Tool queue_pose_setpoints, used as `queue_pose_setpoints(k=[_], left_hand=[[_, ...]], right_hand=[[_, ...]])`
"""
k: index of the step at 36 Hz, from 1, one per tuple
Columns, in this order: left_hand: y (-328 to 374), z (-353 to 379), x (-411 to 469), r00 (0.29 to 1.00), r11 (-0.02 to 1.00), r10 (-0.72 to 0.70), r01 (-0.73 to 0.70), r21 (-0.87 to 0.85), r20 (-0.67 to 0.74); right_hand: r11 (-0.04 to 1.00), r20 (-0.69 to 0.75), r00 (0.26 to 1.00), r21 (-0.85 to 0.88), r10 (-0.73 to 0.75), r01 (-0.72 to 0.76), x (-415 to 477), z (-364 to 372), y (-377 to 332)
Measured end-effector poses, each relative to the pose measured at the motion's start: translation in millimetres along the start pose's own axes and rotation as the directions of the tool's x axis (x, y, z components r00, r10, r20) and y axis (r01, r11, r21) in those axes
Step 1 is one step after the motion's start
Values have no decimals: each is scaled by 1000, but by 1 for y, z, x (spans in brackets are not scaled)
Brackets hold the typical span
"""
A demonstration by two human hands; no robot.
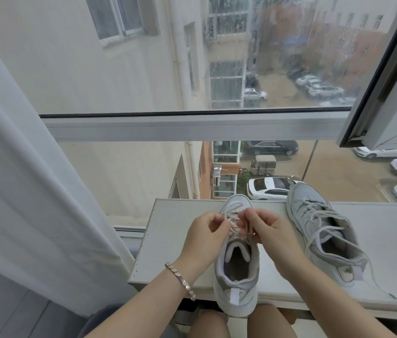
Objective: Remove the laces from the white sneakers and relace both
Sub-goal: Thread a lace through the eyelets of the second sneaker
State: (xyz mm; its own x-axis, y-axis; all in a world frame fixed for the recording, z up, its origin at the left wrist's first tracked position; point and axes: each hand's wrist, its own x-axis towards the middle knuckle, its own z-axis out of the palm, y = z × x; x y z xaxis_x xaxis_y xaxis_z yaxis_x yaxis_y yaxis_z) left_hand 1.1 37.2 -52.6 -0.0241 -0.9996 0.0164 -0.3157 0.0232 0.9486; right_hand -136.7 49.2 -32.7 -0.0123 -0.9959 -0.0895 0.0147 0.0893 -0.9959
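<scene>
White sneaker first: it stands on the counter in the lower middle of the frame. Its toe points away from me toward the window, and its heel hangs over the counter's front edge above my knees.

Starting at the far left, a pale curtain falls down that whole side of the frame. Next to it comes the left end of the counter, with a row of small holes along its edge. My left forearm rises from the bottom with a metal bracelet on the wrist. My left hand is over the sneaker's upper eyelets, fingers curled in, pinching a strand of the lace. The lace still crosses the front of this shoe, and the tongue behind it is standing up.

My right hand meets the left one over the same spot. Its fingertips are bent together and pinch the lace just beside my left fingers.

Further right lies the second sneaker, apart from the first and turned at an angle, toe toward the glass. Its loose lace is slack through the eyelets. One end trails past the heel to the counter's front edge at the lower right.

Above everything runs the window frame, with parked cars in the street below.
</scene>
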Motion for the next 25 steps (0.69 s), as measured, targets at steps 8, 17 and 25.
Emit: queue_pose_setpoints(k=[8,17,25], left_hand=[[9,-9,-1,971,971,236,-234,45,-30],[32,-10,20,946,925,261,-302,230,191],[34,-19,21,997,995,44,-38,-89,66]], right_hand=[[945,154,984,-325,85,-31,13,-3,-7],[891,307,947,-450,93,58,20,-3,-10],[780,354,935,-590,17,209,21,2,-7]])
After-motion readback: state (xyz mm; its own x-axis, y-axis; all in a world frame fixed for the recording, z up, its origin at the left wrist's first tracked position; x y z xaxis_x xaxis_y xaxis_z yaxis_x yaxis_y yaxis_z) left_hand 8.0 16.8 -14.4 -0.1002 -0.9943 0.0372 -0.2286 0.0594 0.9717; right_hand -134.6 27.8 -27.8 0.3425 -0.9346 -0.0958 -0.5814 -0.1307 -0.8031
